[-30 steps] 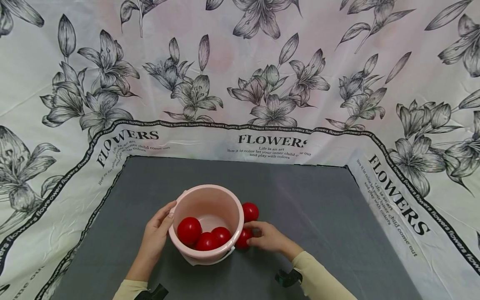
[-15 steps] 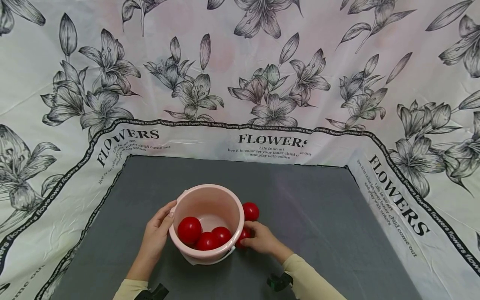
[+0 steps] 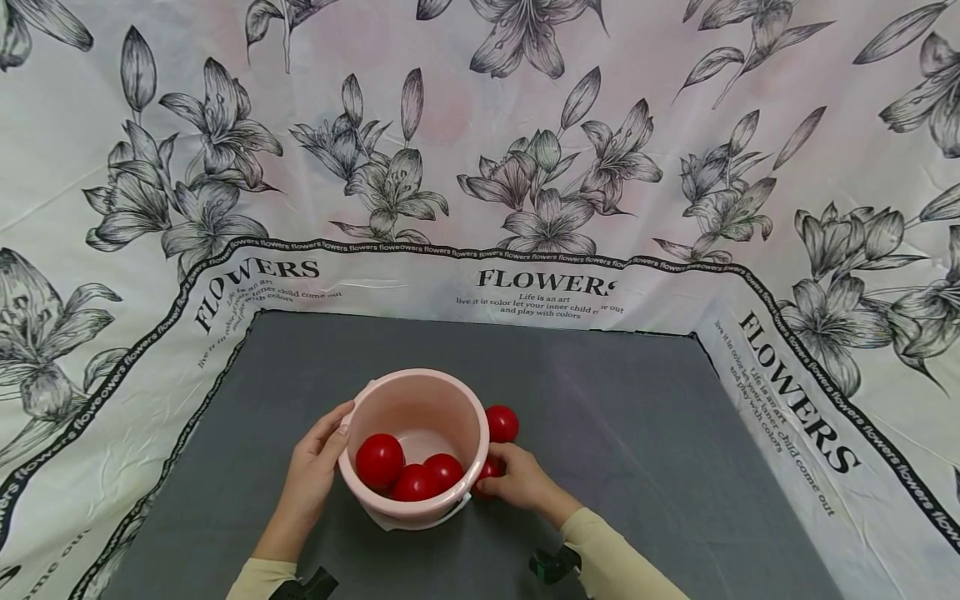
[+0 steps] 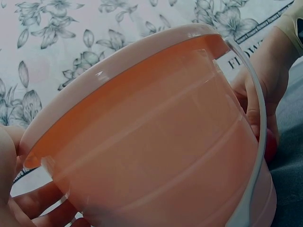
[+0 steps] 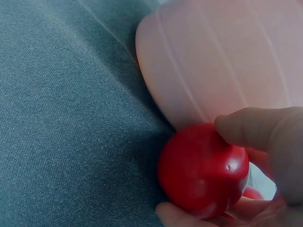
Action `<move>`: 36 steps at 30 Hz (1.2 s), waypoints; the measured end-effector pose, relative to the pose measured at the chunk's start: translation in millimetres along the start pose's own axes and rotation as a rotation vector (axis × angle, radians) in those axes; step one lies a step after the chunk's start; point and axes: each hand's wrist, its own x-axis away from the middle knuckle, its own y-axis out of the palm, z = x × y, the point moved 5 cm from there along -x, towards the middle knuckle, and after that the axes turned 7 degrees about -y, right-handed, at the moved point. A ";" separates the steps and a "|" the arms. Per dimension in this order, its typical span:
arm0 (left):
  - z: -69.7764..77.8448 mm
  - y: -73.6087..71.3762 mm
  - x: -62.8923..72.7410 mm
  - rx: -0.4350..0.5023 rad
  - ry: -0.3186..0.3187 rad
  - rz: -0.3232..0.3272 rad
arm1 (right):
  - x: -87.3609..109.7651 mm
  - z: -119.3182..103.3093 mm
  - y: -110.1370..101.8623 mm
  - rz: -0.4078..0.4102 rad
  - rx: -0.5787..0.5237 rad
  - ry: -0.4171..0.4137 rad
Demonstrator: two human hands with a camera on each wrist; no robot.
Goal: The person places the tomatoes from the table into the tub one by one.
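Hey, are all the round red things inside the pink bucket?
No, the head view shows one round red thing beside the pink bucket, and the right hand holds another one outside it.

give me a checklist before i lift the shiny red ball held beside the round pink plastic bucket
1. Right grip on the shiny red ball: ok, thumb and fingers on opposite sides.
2. Left grip on the round pink plastic bucket: ok, holding it by the rim.
3. Thin white handle clear of the opening: ok, hanging outside.
4. Room inside: ok, seemingly; three shiny red balls lie low.
5. Held ball above the rim: not ok, low beside the outer wall.
6. Held ball off the dark grey tabletop: cannot tell.
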 end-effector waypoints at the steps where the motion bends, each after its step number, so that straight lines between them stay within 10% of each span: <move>1: 0.2 -0.1 0.2 -0.001 0.002 0.001 | 0.1 -0.1 0.0 0.000 -0.001 0.001; 20: 0.3 -1.0 -0.5 0.009 0.012 0.011 | 5.9 5.0 -11.5 0.006 0.033 -0.027; 36: 0.6 -1.1 -0.9 0.000 0.006 0.006 | 35.5 25.4 -100.5 0.122 -0.091 0.081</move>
